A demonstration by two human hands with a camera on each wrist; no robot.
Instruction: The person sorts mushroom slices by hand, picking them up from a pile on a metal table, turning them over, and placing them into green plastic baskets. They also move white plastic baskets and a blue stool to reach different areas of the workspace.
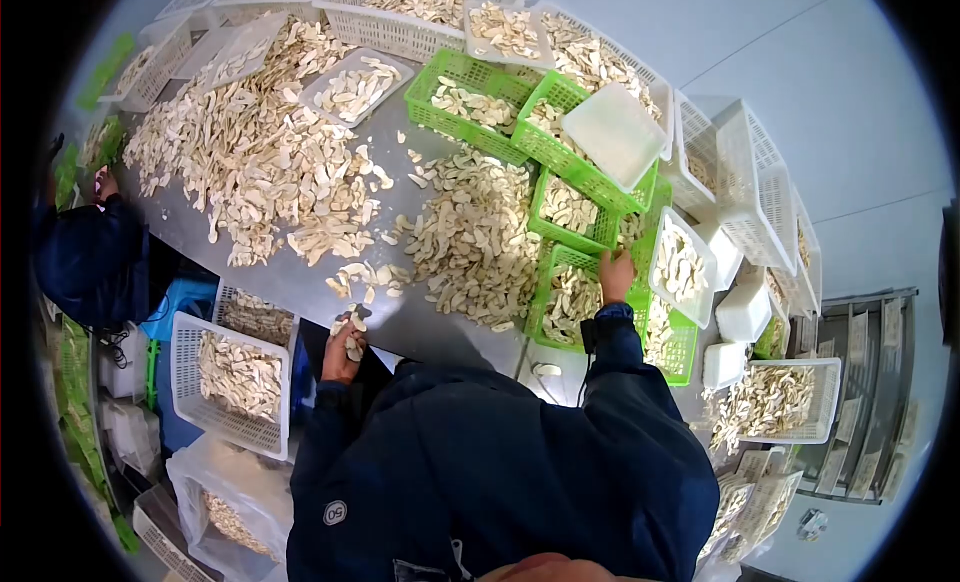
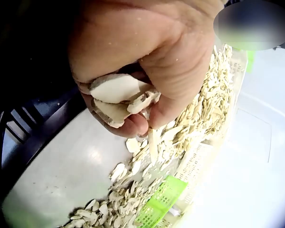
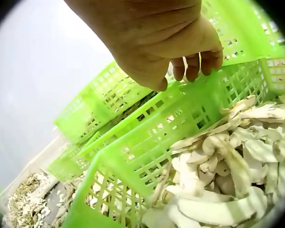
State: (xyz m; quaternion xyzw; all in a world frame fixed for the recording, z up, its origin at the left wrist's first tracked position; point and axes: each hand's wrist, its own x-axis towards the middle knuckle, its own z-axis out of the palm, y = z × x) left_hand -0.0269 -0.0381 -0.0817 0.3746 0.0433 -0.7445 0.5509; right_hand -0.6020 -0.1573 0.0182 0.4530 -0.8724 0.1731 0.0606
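Note:
Several pale dried slices (image 2: 116, 89) sit in the curled fingers of my left hand (image 1: 343, 352) (image 2: 145, 50), above the near table edge. The thumb presses against them. My right hand (image 1: 617, 276) (image 3: 156, 40) is over the green baskets (image 1: 538, 304) (image 3: 154, 126), beside a rim. Its fingers point down, slightly bent and apart from the thumb, with no slice visible between them; the rim partly hides the fingertips. Larger slices (image 3: 228, 175) fill the basket below it. A loose pile of slices (image 1: 475, 242) lies between the two hands.
A bigger slice heap (image 1: 270, 162) covers the left of the grey table (image 1: 440, 337). White baskets (image 1: 385, 32) line the far side. White trays (image 1: 615, 137) rest on or beside the green baskets. Another person (image 1: 90, 252) is at the left; a white crate (image 1: 235, 437) stands below the table edge.

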